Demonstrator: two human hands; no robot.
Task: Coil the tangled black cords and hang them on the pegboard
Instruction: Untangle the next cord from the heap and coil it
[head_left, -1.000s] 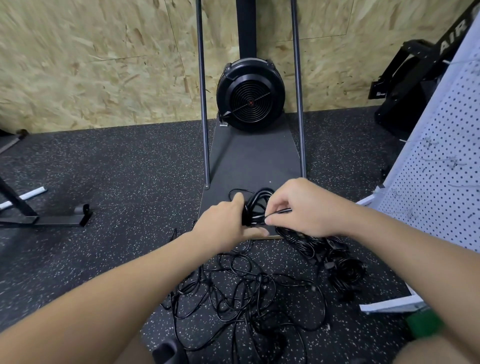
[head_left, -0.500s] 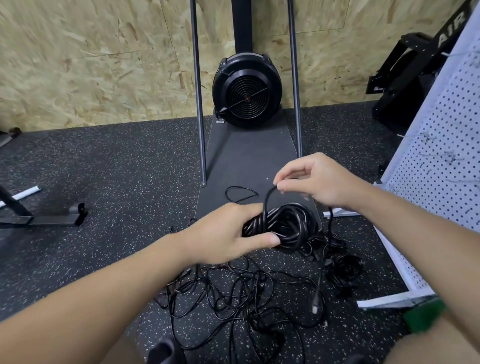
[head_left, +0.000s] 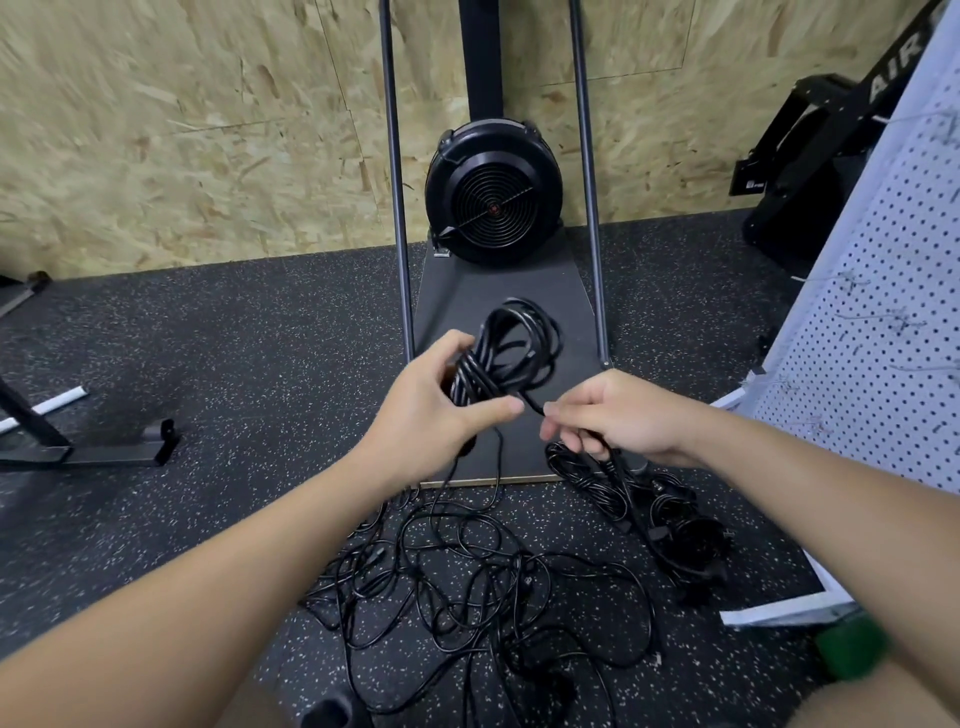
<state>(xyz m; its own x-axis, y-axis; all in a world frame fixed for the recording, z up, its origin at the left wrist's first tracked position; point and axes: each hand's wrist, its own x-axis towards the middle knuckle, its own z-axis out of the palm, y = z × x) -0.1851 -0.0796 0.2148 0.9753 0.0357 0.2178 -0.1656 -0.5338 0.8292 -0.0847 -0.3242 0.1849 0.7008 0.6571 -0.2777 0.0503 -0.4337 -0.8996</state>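
A: Winding the tail round the coil (head_left: 511, 345), by the look of it. The left hand (head_left: 434, 415) grips the coil at its lower end, fingers and thumb curled round the bundled loops, holding it up above the dark board (head_left: 498, 286).

B: And the right hand (head_left: 615, 418)?

A: Just beside the left, apart from it, pinching the free strand (head_left: 532, 405) where it leaves the coil. The rest of that cord drops away below; I cannot tell where it ends.

B: How should the wrap go?

A: I'd keep the left grip firm so the loops stay stacked, and lead the strand with light tension, each turn snug against the last near the middle. Slack there would likely let the loops spill.

B: The other cords?

A: A loose tangle (head_left: 483, 577) lies on the floor (head_left: 234, 364) below the arms, and darker bundles (head_left: 675, 525) sit to its right, near the pegboard (head_left: 883, 332). Nothing black hangs on the pegboard that I can see, so I judge most of the job remains.
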